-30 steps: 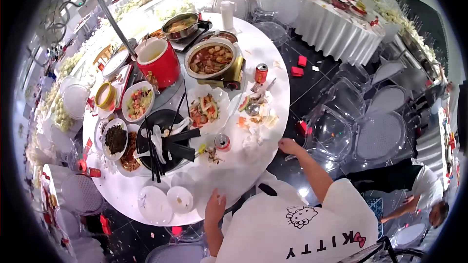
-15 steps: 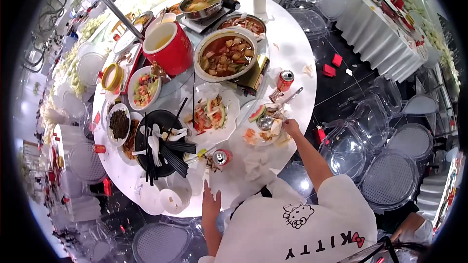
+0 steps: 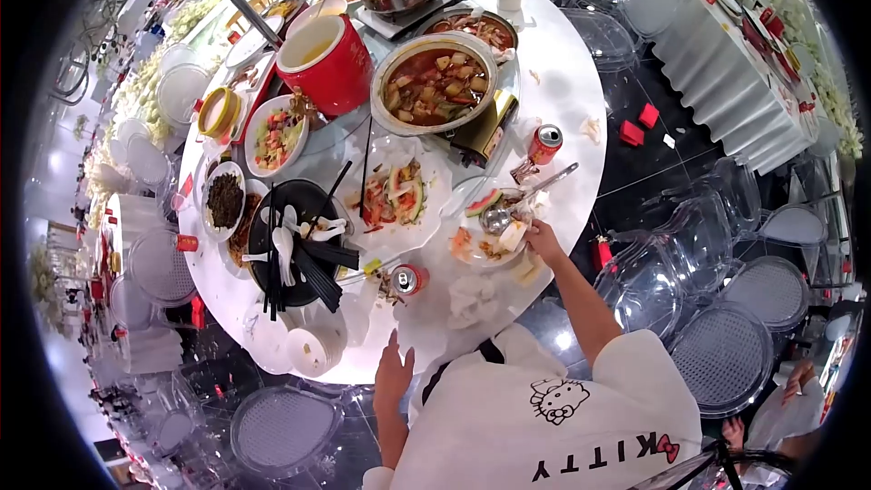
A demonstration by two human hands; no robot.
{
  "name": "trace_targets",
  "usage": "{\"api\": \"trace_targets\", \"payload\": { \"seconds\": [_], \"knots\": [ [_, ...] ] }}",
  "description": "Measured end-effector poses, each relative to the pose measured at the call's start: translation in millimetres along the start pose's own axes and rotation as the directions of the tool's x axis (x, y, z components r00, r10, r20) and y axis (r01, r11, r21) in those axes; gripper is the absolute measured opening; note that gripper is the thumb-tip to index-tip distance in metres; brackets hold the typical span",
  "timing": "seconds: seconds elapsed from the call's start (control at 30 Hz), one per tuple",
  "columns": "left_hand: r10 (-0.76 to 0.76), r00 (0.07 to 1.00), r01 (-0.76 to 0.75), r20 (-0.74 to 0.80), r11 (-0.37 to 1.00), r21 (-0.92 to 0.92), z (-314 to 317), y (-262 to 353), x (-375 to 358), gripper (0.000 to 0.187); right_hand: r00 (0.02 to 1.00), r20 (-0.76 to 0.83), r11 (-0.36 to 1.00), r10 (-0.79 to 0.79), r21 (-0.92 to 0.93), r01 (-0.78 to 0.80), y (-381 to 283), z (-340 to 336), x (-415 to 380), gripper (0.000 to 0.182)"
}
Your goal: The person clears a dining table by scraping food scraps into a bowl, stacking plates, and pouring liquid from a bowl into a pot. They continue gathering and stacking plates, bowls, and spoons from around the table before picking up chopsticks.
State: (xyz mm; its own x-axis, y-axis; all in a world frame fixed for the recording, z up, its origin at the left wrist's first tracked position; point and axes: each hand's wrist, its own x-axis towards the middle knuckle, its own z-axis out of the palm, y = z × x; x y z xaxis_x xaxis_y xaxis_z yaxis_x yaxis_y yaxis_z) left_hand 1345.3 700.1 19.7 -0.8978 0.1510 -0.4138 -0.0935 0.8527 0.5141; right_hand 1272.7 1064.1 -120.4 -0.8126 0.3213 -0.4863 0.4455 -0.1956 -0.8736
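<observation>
My right hand [image 3: 543,241] is closed on the right edge of a white plate [image 3: 463,197]. On that plate lie food scraps, a watermelon slice [image 3: 484,202] and a metal spoon [image 3: 495,220] whose handle points to the upper right. My left hand [image 3: 394,372] is open by the near table edge, fingers stretched out, holding nothing. Ahead of it are an opened drink can [image 3: 408,279] and small scraps. To its left stand stacked white bowls [image 3: 318,350] and a black bowl [image 3: 308,189] heaped with white spoons [image 3: 285,252] and black chopsticks.
Farther in are a larger plate of scraps [image 3: 437,163], a pot of stew [image 3: 381,91] on a burner, a red bucket [image 3: 337,82] and another can [image 3: 544,143]. Crumpled tissues [image 3: 472,301] lie near me. Clear chairs [image 3: 726,354] stand right; a person's hand shows lower right.
My left hand has drawn back slightly from the table items towards the edge. My right hand stays at the plate. The view has shifted a little, and a person's hands show more at lower right.
</observation>
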Motion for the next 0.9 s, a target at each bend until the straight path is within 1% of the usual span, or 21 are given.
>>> {"api": "trace_targets", "payload": {
  "seconds": [0.07, 0.1, 0.13, 0.2, 0.23, 0.3, 0.43, 0.5, 0.63, 0.73, 0.8, 0.9],
  "knots": [
    [0.011, 0.999, -0.012, 0.053, 1.000, 0.023, -5.4, 10.0, 0.1, 0.050, 1.000, 0.024, 1.000, 0.000, 0.014, 0.000, -0.2, 2.1, -2.2, 0.019],
    [0.054, 0.998, -0.055, 0.024, 0.998, 0.043, -4.7, 9.5, 0.4, 0.048, 0.999, 0.041, 1.000, -0.005, 0.023, 0.004, -1.3, 2.5, -3.4, 0.020],
    [0.054, 0.998, -0.054, 0.022, 0.998, 0.041, -4.6, 8.7, 0.1, 0.048, 0.999, 0.042, 1.000, -0.007, 0.022, 0.006, -1.6, 3.7, -5.8, 0.020],
    [0.086, 0.996, -0.087, 0.026, 0.995, 0.044, -3.4, 8.4, 1.6, 0.048, 0.998, 0.052, 0.999, 0.035, 0.040, -0.037, -1.1, 4.8, -11.0, 0.021],
    [0.091, 0.996, -0.092, 0.025, 0.995, 0.040, -1.3, 7.3, 1.8, 0.048, 0.998, 0.049, 0.999, 0.031, 0.037, -0.032, 0.2, 5.1, -14.4, 0.021],
    [0.107, 0.994, -0.110, 0.038, 0.991, 0.078, 3.6, 4.6, 2.3, 0.047, 0.997, 0.052, 0.994, 0.053, 0.096, -0.058, 0.7, 7.6, -19.7, 0.022],
    [0.110, 0.991, -0.116, 0.070, 0.989, 0.088, 8.5, 5.6, 2.1, 0.047, 0.999, 0.034, 0.996, 0.030, 0.082, -0.033, 2.6, 12.4, -30.3, 0.022],
    [0.120, 0.987, -0.132, 0.108, 0.985, 0.110, 6.2, 11.1, 3.7, 0.047, 1.000, 0.010, 0.992, 0.029, 0.125, -0.030, 3.1, 14.4, -34.2, 0.022],
    [0.164, 0.983, -0.174, 0.088, 0.978, 0.116, 5.9, 15.9, 7.6, 0.046, 0.997, -0.034, 0.992, 0.062, 0.111, -0.058, 1.5, 18.7, -45.8, 0.023],
    [0.159, 0.983, -0.168, 0.092, 0.980, 0.106, 5.7, 20.8, 7.6, 0.046, 0.994, -0.069, 0.984, 0.080, 0.165, -0.068, -0.4, 22.0, -54.0, 0.023],
    [0.194, 0.977, -0.202, 0.086, 0.975, 0.090, 10.3, 17.7, 8.6, 0.046, 0.987, -0.151, 0.991, 0.060, 0.131, -0.040, -1.0, 24.2, -57.4, 0.022],
    [0.219, 0.971, -0.228, 0.099, 0.969, 0.092, 14.1, 15.9, 10.7, 0.046, 0.977, -0.206, 0.991, 0.050, 0.129, -0.024, -1.9, 26.0, -66.0, 0.022]
  ]
}}
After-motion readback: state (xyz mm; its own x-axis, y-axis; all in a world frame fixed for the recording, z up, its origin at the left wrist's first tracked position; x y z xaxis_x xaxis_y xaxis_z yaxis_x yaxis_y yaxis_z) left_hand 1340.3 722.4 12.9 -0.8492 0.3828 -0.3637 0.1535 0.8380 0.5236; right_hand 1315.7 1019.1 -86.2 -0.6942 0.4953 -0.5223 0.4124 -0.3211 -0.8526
